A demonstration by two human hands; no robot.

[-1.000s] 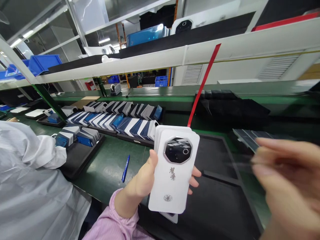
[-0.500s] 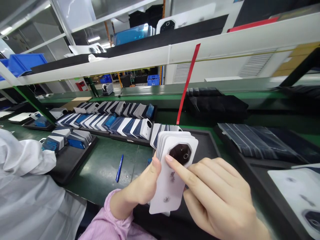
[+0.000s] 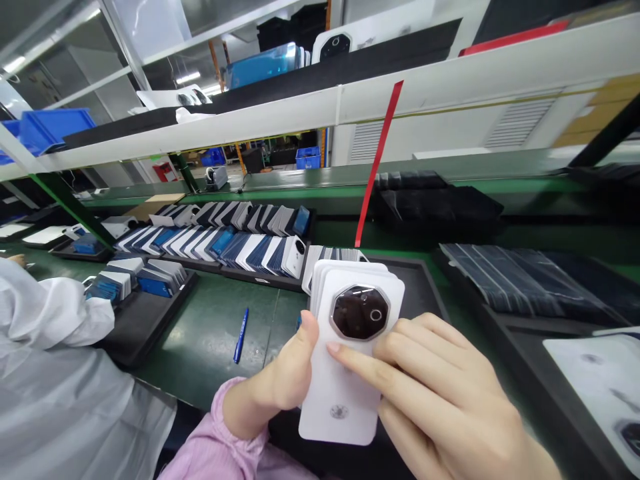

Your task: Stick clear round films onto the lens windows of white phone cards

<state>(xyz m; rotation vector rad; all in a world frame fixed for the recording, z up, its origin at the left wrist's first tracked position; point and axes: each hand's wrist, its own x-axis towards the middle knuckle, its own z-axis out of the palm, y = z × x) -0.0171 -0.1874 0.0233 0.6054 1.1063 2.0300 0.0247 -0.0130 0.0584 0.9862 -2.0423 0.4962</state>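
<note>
1. Holding a stack [image 3: 317, 293] of white panels in the left hand [image 3: 287, 377], tilted up above the near tray [image 3: 420, 287].
2. Wrapping the left hand closely around that stack, with the thumb at its left edge.
3. Extending the index finger of the right hand [image 3: 447, 397] to the front panel [image 3: 345, 390], just below the dark window [image 3: 359, 313]. Bending the other fingers beside the right edge; unclear whether gripping or merely resting there.
4. Judging progress: apparently partway through handling this stack, with the front panel on top and several more fanned behind. Impossible to count exactly, or to say how many are dealt with.
5. Seeing many more panels in upright rows [image 3: 240, 250] in the left trays [image 3: 283, 283], plus a short row [image 3: 340, 255] behind the stack. Unclear whether finished or waiting.
6. Finding dark sheets [image 3: 530, 280] in the right tray [image 3: 520, 347], near a loose panel [image 3: 595, 393], both untouched by the hands.
7. Noting a pen [image 3: 241, 337] lying on the surface [image 3: 215, 313], apart from both hands and not in use.
</note>
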